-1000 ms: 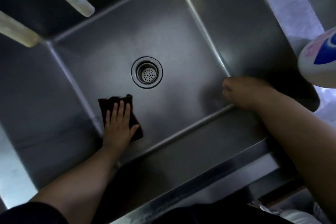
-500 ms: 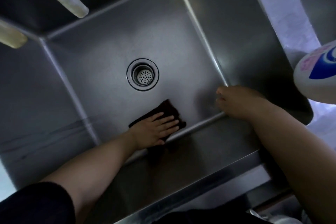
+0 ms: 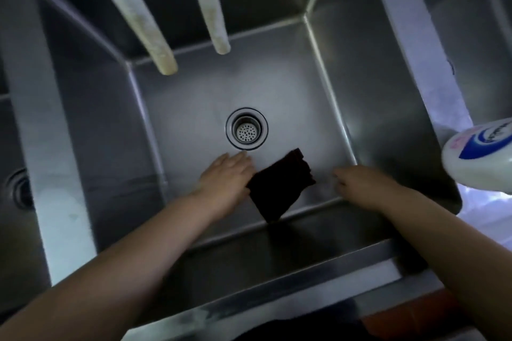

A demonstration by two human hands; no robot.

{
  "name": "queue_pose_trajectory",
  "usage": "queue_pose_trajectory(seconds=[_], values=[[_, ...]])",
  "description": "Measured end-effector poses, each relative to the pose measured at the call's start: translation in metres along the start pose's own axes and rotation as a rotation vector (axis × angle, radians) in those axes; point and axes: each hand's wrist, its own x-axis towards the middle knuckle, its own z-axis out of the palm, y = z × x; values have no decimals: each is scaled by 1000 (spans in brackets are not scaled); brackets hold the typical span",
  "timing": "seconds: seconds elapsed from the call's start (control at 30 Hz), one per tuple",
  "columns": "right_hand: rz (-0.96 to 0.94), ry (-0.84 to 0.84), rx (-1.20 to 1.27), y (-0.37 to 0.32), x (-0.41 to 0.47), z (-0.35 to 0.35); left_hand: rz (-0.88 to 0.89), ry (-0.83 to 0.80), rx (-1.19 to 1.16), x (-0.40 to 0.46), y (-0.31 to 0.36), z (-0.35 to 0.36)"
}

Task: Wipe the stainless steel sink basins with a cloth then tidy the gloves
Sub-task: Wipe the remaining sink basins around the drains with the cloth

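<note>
Head view: left hand (image 3: 225, 174) holds dark cloth (image 3: 279, 185) in basin (image 3: 277, 77).

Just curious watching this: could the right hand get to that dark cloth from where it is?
Probably yes. The right hand hovers beside the cloth on the basin floor, with bare steel between them.

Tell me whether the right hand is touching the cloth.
Apart. The head view shows bare steel floor between the right hand and the cloth; the left hand is at the cloth's other edge.
</note>
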Motion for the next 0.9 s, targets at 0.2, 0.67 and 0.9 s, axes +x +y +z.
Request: queue_pose_trajectory(seconds=[0.2, 0.67, 0.9], values=[[-82, -219, 30, -73, 25, -13, -221, 150, 123, -96, -58, -53], [-553, 192, -373, -181, 87, 87, -426, 386, 129, -153, -95, -44], [-1062, 176, -504, -261, 105, 96, -424, 454, 87, -153, -98, -38]])
